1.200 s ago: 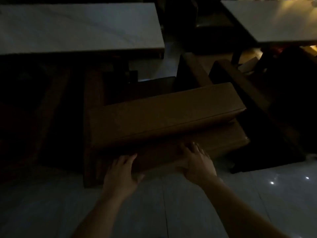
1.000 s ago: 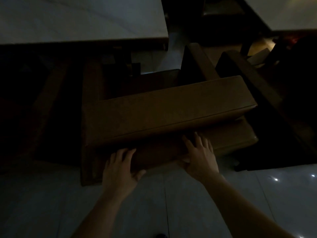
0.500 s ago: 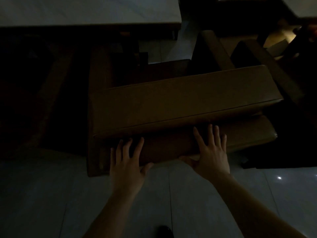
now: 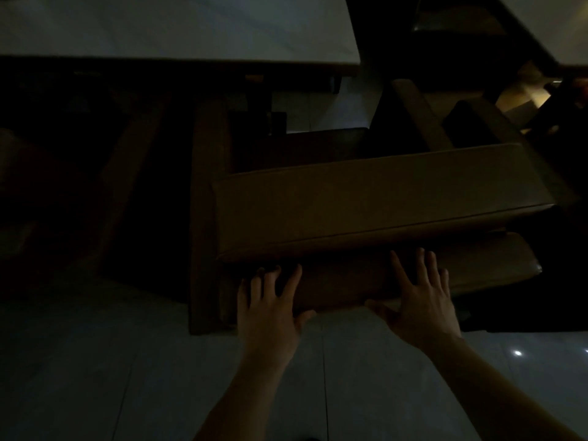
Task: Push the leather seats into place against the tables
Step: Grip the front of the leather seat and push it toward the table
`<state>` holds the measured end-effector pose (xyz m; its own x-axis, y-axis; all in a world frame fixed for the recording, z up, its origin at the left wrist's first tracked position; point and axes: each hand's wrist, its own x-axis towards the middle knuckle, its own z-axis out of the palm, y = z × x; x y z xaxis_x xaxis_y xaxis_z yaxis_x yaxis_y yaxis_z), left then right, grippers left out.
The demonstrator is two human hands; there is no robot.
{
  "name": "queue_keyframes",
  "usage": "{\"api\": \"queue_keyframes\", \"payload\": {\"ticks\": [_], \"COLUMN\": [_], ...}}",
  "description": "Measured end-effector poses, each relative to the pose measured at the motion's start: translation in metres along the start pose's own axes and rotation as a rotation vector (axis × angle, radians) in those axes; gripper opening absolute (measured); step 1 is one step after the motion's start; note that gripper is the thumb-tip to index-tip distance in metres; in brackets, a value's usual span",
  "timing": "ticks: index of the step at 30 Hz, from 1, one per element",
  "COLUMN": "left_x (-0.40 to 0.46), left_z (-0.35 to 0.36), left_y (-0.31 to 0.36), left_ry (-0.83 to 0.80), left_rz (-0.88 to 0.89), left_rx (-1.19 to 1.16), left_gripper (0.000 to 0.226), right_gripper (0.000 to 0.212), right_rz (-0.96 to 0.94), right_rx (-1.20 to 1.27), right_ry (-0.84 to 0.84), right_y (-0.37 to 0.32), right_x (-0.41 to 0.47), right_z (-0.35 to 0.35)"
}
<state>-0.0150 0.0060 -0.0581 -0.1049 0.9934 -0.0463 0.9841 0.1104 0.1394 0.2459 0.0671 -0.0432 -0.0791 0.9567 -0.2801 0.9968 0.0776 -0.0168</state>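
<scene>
Both grips are released: left hand [image 4: 267, 313] and right hand [image 4: 423, 303] press flat, fingers spread, against a brown leather seat [image 4: 381, 202] below a pale rectangular tabletop [image 4: 178, 27].

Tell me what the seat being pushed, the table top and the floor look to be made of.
Leather seat: brown leather or leatherette, matte, with a piped seam.
Table top: pale, smooth, faintly veined; possibly marble or laminate.
Floor: glossy tiles, with grout lines and light glints.
</scene>
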Motion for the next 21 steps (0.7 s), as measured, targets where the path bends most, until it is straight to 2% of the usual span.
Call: {"api": "queue_keyframes", "payload": {"ticks": [9,21], "left_x": [-0.002,0.002], "left_z": [-0.001,-0.014], "left_y": [-0.013,-0.078], "left_ry": [-0.005,-0.015], "left_rz": [0.023,0.022], "left_rx": [-0.001,-0.013], "left_gripper": [0.074,0.075], "right_gripper": [0.105,0.104], "right_rz": [0.025,0.028], "right_rx": [0.034,0.058], "right_ry": [0.017,0.044], "right_y": [-0.014,-0.080], "right_x": [-0.011,-0.021], "right_z": [0.003,0.012]}}
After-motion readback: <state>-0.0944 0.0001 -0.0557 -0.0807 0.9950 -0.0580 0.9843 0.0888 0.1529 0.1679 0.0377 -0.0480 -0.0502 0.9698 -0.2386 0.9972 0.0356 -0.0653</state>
